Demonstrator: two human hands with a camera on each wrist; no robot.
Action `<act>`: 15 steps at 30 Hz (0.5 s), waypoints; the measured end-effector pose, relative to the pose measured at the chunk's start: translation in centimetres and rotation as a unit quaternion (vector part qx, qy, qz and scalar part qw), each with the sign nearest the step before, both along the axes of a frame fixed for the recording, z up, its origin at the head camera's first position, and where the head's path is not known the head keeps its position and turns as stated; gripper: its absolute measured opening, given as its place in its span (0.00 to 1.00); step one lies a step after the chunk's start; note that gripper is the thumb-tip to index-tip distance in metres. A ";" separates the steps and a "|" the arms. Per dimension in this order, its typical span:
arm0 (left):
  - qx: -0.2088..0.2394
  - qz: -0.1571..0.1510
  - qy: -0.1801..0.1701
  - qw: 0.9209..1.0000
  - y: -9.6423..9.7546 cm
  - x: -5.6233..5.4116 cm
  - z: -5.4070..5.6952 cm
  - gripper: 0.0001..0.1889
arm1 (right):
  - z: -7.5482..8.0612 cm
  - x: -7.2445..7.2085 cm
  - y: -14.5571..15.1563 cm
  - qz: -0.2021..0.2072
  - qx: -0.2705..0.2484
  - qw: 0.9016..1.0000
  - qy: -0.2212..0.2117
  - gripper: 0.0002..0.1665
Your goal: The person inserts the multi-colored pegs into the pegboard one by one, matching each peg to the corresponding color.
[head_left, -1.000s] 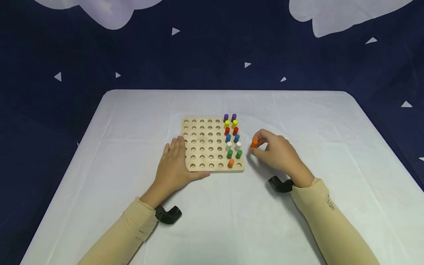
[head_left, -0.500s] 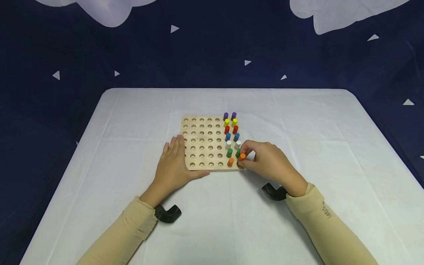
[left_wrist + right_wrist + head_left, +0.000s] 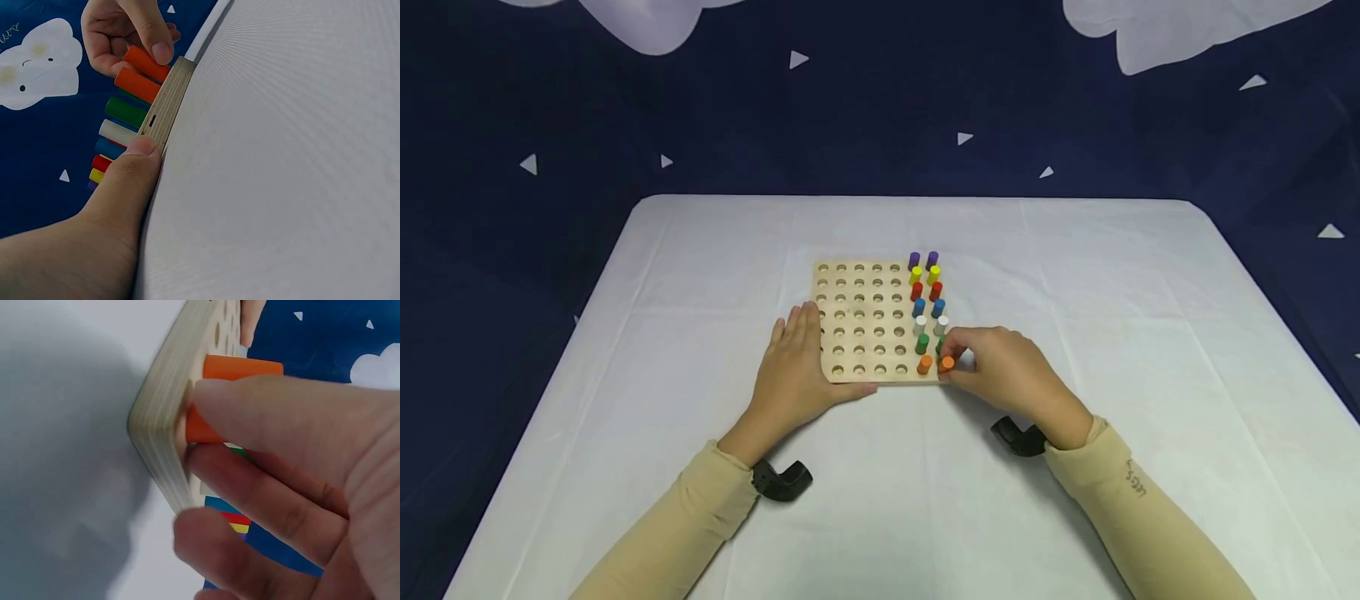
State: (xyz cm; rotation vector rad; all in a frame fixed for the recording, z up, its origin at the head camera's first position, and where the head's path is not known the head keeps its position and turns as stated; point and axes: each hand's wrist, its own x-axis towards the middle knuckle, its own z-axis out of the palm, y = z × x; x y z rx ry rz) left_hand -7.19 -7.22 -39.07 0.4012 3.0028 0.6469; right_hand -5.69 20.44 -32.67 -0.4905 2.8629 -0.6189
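Observation:
A square wooden pegboard (image 3: 868,323) lies on the table, with two columns of coloured pegs along its right side. My right hand (image 3: 1007,371) pinches an orange peg (image 3: 203,428) between thumb and fingers at the near right corner. In the right wrist view that peg's lower end is at the board's surface. Beside it stands another orange peg (image 3: 924,365). My left hand (image 3: 793,379) lies along the board's left edge, fingers straight and thumb (image 3: 128,175) against the near edge. Part of a green peg is hidden behind my right fingers.
Pairs of purple, yellow, red, blue, white (image 3: 921,326) and green pegs (image 3: 922,344) rise behind the orange ones. Round holes fill the board's left part. A white cloth covers the table (image 3: 880,500); a dark blue backdrop (image 3: 880,108) hangs behind it.
My right hand has carried the orange peg left and toward me, from beside the board to its near right corner, and lowered it there. My left hand has stayed at the board.

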 end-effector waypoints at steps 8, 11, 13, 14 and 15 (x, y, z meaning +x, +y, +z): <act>0.001 0.008 -0.006 1.000 -0.1 0.6 -0.7 0.77 | -0.5 0.3 0.1 0.008 0.023 1.000 0.000 0.12; 0.001 0.011 -0.006 1.000 -0.1 0.9 -1.1 0.77 | -0.4 0.5 0.4 0.003 0.020 1.000 0.007 0.12; 0.003 0.011 -0.013 1.000 0.0 1.3 -1.4 0.77 | -0.4 0.9 0.6 -0.011 0.014 1.000 0.018 0.13; 0.003 0.010 -0.021 1.000 0.0 1.5 -1.5 0.77 | -0.3 1.1 0.8 -0.019 0.013 0.999 0.028 0.13; 0.000 0.010 -0.028 1.000 0.1 1.7 -1.5 0.76 | -0.4 1.2 0.9 -0.029 0.012 0.999 0.040 0.15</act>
